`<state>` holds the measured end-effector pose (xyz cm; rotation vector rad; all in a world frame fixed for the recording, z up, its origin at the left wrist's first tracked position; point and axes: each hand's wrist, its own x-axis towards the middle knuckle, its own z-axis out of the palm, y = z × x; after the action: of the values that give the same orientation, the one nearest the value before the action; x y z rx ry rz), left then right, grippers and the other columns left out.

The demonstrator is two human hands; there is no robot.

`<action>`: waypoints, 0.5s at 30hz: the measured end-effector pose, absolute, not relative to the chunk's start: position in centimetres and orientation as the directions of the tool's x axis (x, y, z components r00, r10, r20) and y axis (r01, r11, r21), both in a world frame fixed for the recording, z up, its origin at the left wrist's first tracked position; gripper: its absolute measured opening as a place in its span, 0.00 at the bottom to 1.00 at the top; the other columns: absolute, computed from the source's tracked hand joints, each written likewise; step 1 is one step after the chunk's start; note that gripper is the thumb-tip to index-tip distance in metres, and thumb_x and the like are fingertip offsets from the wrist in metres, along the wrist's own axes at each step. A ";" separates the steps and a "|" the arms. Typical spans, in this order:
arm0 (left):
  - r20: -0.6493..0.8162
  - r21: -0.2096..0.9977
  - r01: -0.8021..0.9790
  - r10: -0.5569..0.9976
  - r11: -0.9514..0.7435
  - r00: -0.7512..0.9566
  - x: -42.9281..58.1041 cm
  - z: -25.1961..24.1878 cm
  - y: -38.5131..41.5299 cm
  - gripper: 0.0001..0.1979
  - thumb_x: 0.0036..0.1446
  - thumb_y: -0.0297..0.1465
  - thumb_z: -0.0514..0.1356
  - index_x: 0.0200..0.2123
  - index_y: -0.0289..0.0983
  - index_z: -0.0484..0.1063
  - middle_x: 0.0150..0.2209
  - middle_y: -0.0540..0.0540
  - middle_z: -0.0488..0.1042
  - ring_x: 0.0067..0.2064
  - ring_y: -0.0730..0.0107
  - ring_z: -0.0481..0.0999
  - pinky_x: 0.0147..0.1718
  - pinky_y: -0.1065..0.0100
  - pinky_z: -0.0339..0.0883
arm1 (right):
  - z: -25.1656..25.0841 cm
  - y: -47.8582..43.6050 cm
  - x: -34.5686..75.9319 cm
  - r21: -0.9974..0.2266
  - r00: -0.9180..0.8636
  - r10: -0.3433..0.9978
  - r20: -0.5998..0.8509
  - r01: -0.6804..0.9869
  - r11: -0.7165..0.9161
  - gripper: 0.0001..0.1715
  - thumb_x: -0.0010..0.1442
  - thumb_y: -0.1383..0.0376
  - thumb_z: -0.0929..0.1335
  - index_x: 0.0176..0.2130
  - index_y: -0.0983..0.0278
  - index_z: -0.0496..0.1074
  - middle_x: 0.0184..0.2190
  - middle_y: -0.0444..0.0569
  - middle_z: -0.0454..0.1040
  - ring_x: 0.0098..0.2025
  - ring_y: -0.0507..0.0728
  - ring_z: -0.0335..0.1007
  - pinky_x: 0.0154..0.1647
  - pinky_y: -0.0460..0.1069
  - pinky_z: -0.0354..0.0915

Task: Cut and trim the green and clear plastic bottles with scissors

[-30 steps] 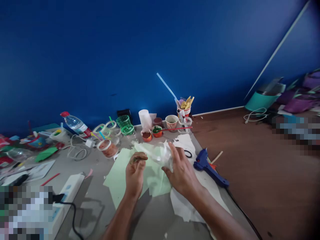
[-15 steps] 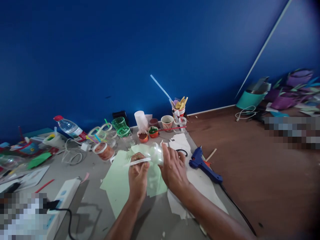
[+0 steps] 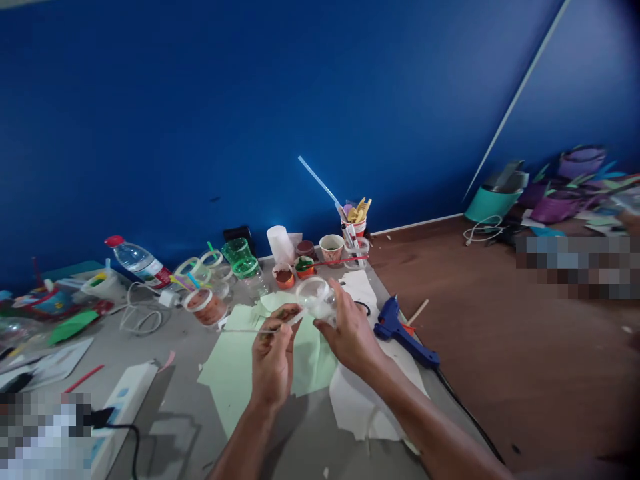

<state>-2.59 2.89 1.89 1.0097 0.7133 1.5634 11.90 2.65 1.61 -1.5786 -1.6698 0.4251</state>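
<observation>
My right hand (image 3: 353,337) grips the side of a clear plastic cup (image 3: 316,300), its round rim facing up and toward the wall. My left hand (image 3: 273,360) pinches a thin white strip (image 3: 296,319) whose near end reaches close to the cup; the other end sticks out to the left. Both hands are above pale green paper (image 3: 233,357). To the right of my right hand a blue glue gun (image 3: 407,337) lies on its side, partly over torn white paper (image 3: 363,403).
Paint cups (image 3: 284,275), a green cut bottle (image 3: 245,257) and a cup of plastic cutlery (image 3: 355,223) line the blue wall. A water bottle (image 3: 137,260) leans at left. A power strip (image 3: 120,407) lies at front left; the glue gun's cord (image 3: 470,417) runs off right.
The cup has tipped so its rim now shows as a ring. The white strip has turned in my left hand, its tip angled up toward the cup. The view has shifted slightly.
</observation>
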 end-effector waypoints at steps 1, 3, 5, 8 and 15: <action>0.231 0.843 -0.493 0.972 -0.216 -0.030 -2.8 2.2 2.9 0.04 0.53 0.30 0.64 0.26 0.38 0.74 0.44 0.47 0.75 0.50 0.63 0.74 0.53 0.57 0.66 | 2.0 2.5 12.1 -0.739 0.095 0.952 0.291 0.654 0.161 0.41 0.56 0.66 0.67 0.64 0.66 0.48 0.55 0.62 0.66 0.58 0.68 0.61 0.54 0.63 0.59; 0.213 0.823 -0.537 0.977 -0.186 -0.013 -3.5 2.8 3.0 0.04 0.51 0.30 0.65 0.26 0.38 0.75 0.43 0.49 0.75 0.46 0.63 0.76 0.50 0.56 0.70 | 2.6 2.2 12.4 -0.784 0.109 0.958 0.266 0.603 0.148 0.41 0.54 0.67 0.68 0.63 0.62 0.51 0.56 0.58 0.67 0.57 0.67 0.62 0.55 0.63 0.58; 0.187 0.812 -0.557 0.982 -0.174 -0.035 -4.1 3.1 3.3 0.05 0.49 0.31 0.67 0.26 0.38 0.75 0.43 0.50 0.74 0.43 0.64 0.77 0.47 0.57 0.72 | 3.0 1.9 12.6 -0.820 0.095 0.965 0.246 0.551 0.155 0.39 0.53 0.67 0.69 0.61 0.60 0.54 0.55 0.55 0.68 0.56 0.66 0.64 0.54 0.62 0.58; 0.182 0.807 -0.554 0.978 -0.205 -0.098 -5.0 3.1 3.8 0.06 0.48 0.31 0.68 0.24 0.37 0.74 0.42 0.50 0.74 0.40 0.69 0.77 0.45 0.60 0.73 | 3.3 1.6 12.9 -0.887 0.062 0.976 0.207 0.432 0.160 0.37 0.51 0.66 0.70 0.59 0.60 0.57 0.52 0.54 0.70 0.54 0.64 0.65 0.53 0.60 0.60; 0.144 0.780 -0.592 0.978 -0.205 -0.149 -6.6 2.6 4.8 0.05 0.48 0.31 0.68 0.29 0.39 0.76 0.39 0.50 0.75 0.37 0.71 0.76 0.41 0.62 0.74 | 4.2 1.2 13.7 -0.969 -0.063 0.989 0.131 0.204 0.141 0.35 0.50 0.66 0.71 0.56 0.62 0.59 0.51 0.54 0.70 0.52 0.61 0.66 0.51 0.57 0.62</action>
<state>-6.60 4.83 2.64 0.7876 0.6814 1.6515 13.74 1.19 4.20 -1.2312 -1.4602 1.0359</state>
